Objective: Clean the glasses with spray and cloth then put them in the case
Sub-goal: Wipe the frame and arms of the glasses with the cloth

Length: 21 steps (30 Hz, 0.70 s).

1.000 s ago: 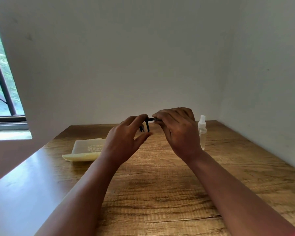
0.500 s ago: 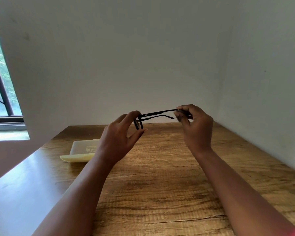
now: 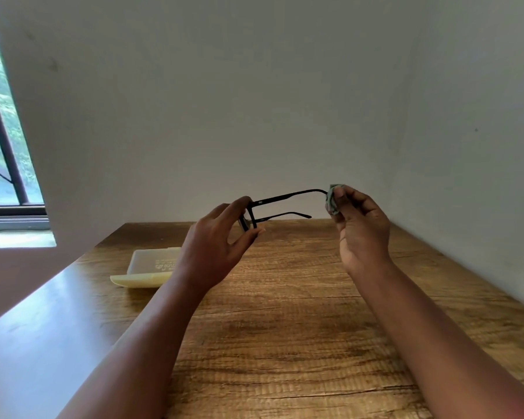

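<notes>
slid further out along the upper temple to its tip since half a second ago: right hand [image 3: 360, 228], pinching grey cloth [image 3: 333, 202] round it. left hand [image 3: 215, 246] pinching black glasses [image 3: 280, 204] by the front, above wooden table [image 3: 285, 328]. case [image 3: 147, 267] open, left.

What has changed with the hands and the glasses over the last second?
The right hand, pinching a grey cloth, slid away from the left hand along the upper arm of the glasses to its tip, so both arms now show. The spray bottle seen a second ago is hidden now. The left hand holds the front of the glasses as before, and the case lies unmoved on the table.
</notes>
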Each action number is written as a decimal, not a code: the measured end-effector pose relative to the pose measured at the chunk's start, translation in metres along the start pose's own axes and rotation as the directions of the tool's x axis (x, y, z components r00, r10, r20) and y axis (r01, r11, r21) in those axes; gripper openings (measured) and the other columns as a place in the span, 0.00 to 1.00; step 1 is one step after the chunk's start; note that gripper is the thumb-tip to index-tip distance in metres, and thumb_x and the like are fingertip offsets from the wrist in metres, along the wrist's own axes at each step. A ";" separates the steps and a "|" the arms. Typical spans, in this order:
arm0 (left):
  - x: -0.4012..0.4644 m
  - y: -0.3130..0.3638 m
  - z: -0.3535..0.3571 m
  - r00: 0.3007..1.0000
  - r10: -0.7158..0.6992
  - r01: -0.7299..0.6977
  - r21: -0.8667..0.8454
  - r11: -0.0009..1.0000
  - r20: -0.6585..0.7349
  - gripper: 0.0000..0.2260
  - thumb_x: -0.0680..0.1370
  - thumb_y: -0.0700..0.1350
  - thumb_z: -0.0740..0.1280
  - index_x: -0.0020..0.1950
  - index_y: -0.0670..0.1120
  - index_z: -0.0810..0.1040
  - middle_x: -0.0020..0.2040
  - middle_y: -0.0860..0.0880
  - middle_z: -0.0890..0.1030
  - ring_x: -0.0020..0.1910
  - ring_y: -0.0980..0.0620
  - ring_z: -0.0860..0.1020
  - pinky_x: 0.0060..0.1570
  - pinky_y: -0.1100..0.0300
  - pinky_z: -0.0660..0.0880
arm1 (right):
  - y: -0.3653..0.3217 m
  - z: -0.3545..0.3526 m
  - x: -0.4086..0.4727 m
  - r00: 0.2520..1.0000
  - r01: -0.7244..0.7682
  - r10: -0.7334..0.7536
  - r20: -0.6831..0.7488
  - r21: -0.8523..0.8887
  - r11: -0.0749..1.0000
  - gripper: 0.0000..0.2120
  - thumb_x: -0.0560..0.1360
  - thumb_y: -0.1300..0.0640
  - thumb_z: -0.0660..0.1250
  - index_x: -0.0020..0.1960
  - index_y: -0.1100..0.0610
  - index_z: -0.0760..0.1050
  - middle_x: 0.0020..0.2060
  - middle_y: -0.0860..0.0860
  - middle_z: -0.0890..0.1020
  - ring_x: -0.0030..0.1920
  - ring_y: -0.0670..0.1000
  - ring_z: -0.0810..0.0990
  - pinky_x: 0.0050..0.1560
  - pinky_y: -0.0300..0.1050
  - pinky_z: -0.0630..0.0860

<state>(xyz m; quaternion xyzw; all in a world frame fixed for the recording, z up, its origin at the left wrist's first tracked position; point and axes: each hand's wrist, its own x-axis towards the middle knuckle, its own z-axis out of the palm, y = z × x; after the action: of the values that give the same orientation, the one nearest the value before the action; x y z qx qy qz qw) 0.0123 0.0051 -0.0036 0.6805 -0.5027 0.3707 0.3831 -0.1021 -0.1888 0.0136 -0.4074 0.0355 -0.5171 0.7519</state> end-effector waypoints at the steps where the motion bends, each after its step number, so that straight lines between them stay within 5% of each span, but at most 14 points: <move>1: 0.000 0.000 0.000 1.000 -0.001 0.001 -0.001 1.000 -0.002 0.24 0.76 0.55 0.70 0.67 0.44 0.74 0.57 0.46 0.82 0.53 0.51 0.82 0.47 0.52 0.81 | -0.001 0.001 0.000 1.000 -0.008 0.008 -0.008 0.043 0.999 0.05 0.73 0.66 0.71 0.46 0.58 0.80 0.42 0.50 0.85 0.46 0.46 0.83 0.46 0.39 0.80; 11: 0.000 0.008 0.004 0.998 -0.018 0.020 0.019 1.000 -0.058 0.24 0.76 0.56 0.67 0.67 0.43 0.75 0.54 0.46 0.83 0.48 0.50 0.83 0.42 0.53 0.81 | -0.005 0.009 -0.003 0.999 -0.040 0.045 -0.013 0.259 0.965 0.06 0.79 0.66 0.64 0.49 0.58 0.77 0.48 0.55 0.85 0.55 0.54 0.83 0.46 0.39 0.81; 21: -0.001 0.011 0.008 0.997 -0.046 0.048 0.040 0.998 -0.059 0.24 0.76 0.58 0.67 0.65 0.44 0.75 0.51 0.46 0.83 0.45 0.48 0.84 0.38 0.50 0.81 | -0.005 0.016 -0.007 0.996 -0.084 0.092 -0.012 0.282 0.956 0.20 0.77 0.78 0.53 0.56 0.59 0.75 0.61 0.60 0.78 0.64 0.58 0.79 0.54 0.45 0.82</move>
<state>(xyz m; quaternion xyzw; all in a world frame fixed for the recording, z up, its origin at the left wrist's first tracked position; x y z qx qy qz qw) 0.0028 -0.0036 -0.0059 0.6888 -0.4675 0.3915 0.3922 -0.1019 -0.1744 0.0249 -0.2881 -0.0105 -0.4880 0.8239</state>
